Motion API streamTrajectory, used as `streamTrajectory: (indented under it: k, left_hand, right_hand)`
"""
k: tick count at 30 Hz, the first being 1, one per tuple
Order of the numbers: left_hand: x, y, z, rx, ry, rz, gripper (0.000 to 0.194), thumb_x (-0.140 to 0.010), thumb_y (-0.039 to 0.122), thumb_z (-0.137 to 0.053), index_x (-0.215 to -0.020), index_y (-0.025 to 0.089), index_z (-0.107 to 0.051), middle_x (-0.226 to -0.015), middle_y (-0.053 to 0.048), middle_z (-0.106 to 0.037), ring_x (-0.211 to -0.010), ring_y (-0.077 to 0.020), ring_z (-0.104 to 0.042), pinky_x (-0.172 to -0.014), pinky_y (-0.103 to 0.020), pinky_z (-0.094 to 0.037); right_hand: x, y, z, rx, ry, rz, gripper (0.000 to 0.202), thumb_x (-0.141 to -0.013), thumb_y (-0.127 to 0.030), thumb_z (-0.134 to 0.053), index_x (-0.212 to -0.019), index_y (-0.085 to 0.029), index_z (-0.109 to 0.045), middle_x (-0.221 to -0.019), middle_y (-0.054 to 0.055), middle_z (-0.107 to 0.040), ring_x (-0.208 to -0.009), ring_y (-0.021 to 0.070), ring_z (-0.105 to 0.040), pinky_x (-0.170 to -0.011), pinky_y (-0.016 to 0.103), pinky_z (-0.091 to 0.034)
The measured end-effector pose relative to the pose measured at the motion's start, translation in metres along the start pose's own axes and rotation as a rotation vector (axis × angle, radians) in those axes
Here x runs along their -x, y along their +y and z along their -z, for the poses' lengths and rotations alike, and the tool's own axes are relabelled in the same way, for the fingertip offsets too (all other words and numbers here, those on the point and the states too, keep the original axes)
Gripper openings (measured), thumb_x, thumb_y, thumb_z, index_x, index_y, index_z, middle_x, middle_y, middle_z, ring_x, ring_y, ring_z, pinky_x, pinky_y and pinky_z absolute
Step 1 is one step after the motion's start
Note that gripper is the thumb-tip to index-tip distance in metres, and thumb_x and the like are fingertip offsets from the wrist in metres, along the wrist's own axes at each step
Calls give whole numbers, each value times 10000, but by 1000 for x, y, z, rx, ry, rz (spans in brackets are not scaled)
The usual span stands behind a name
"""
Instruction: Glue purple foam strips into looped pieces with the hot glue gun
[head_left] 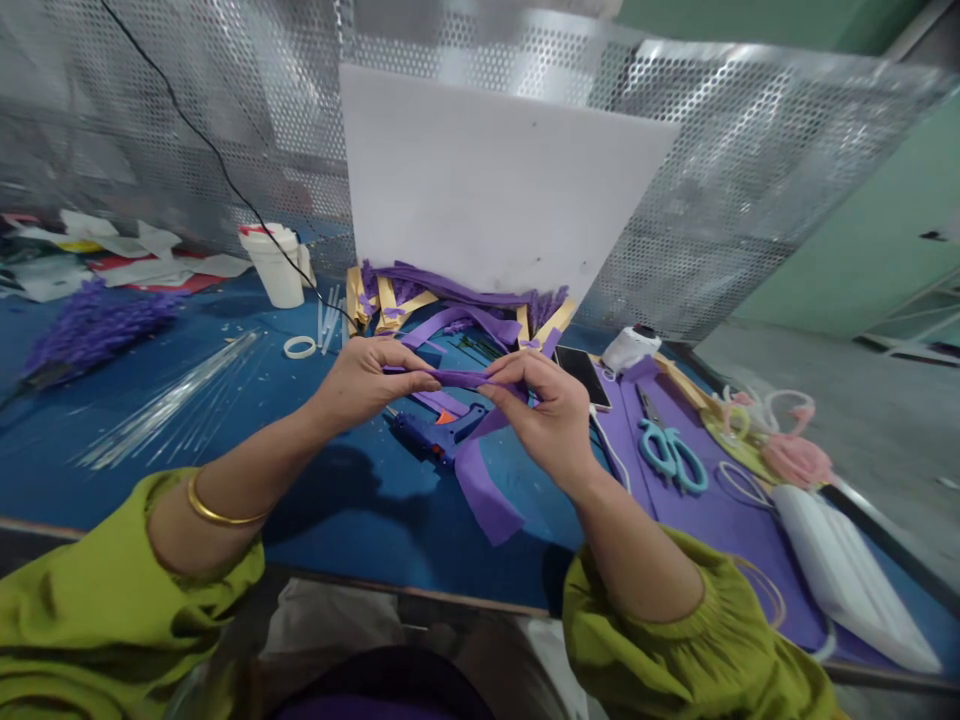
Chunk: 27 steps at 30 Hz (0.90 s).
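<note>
A purple strip is stretched between my two hands above the table's middle. My left hand pinches its left part between thumb and fingers. My right hand pinches it further right, and a wide loose end hangs down beside that hand toward the table. Beneath the strip lies a blue glue gun with an orange trigger. Behind my hands, more purple strips, tan paper pieces and purple flower sprigs are heaped against a white board.
Left are a purple flower bunch, clear sticks, a tape roll and a white cup. At right lie a phone, teal-handled scissors, a white packet and a pink flower.
</note>
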<state>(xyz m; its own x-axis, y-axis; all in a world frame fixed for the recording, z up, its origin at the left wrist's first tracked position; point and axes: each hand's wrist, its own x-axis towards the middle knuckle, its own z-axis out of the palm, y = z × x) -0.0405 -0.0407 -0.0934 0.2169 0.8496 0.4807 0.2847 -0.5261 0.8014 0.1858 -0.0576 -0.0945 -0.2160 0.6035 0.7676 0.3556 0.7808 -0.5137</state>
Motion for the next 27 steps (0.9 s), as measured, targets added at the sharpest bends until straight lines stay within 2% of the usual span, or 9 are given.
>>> streamTrajectory:
  k: [5,8,11,14,17,20,24,27]
  left_hand:
    - [1,5,0,45,-46,97,203,-662,325,-852,-822,200,-834,-808,-52,-783,-783,-214,-680,-710,-304,-505]
    - [1,3,-1,23,-42,38,204,-651,327,-866,-813,208,-834,-804,-50,-784,-781,-214,-685,-728,-313,-514]
    - [1,0,-2,-8,-19,-31,109,-713,309,-826,-725,200,-818,-735,-52,-772,-717,-199,-679,-717,-312,-509]
    - [0,-2,-1,-29,-23,-52,119,-746,319,-809,-744,200,-817,-753,-56,-778,-733,-205,-688,-720,-313,-505]
    - [0,-3,0,-137,-54,-113,132,-744,357,-826,-809,242,-829,-785,-30,-786,-793,-209,-701,-894,-363,-472]
    - [1,-4,1,-246,-83,-181,97,-773,365,-810,-832,290,-827,-785,5,-787,-794,-196,-706,-1044,-418,-354]
    - [2,-6,0,-245,-77,-168,106,-812,360,-779,-780,265,-814,-769,4,-787,-757,-194,-705,-1019,-409,-339]
    - [2,-5,1,-280,-120,-181,115,-817,380,-780,-849,276,-819,-834,-1,-801,-816,-208,-714,-998,-398,-337]
  right_hand:
    - [1,-1,0,15,4,14,191,-818,-83,-709,-728,-222,-614,-840,16,-693,-794,175,-660,-741,327,-525]
    - [2,-1,-2,33,-22,30,190,-822,-75,-703,-733,-221,-622,-851,16,-698,-794,170,-663,-729,315,-524]
    - [3,-2,-4,48,-39,51,183,-826,-81,-710,-739,-222,-633,-851,13,-705,-789,166,-667,-723,306,-524]
    - [4,-2,-4,66,-38,77,179,-830,-82,-712,-745,-219,-636,-857,17,-708,-795,164,-672,-724,300,-527]
    - [5,-2,-4,98,-49,112,177,-841,-74,-695,-756,-217,-635,-865,23,-707,-801,160,-677,-729,297,-530]
    - [6,-2,-5,131,-82,163,168,-865,-93,-684,-771,-222,-632,-874,25,-713,-819,158,-682,-730,294,-532]
    - [7,-2,-7,165,-103,198,161,-881,-109,-678,-780,-221,-623,-884,32,-720,-817,156,-686,-722,293,-530]
    - [7,-1,-7,170,-106,196,153,-887,-114,-674,-790,-222,-625,-889,35,-723,-823,158,-688,-722,294,-530]
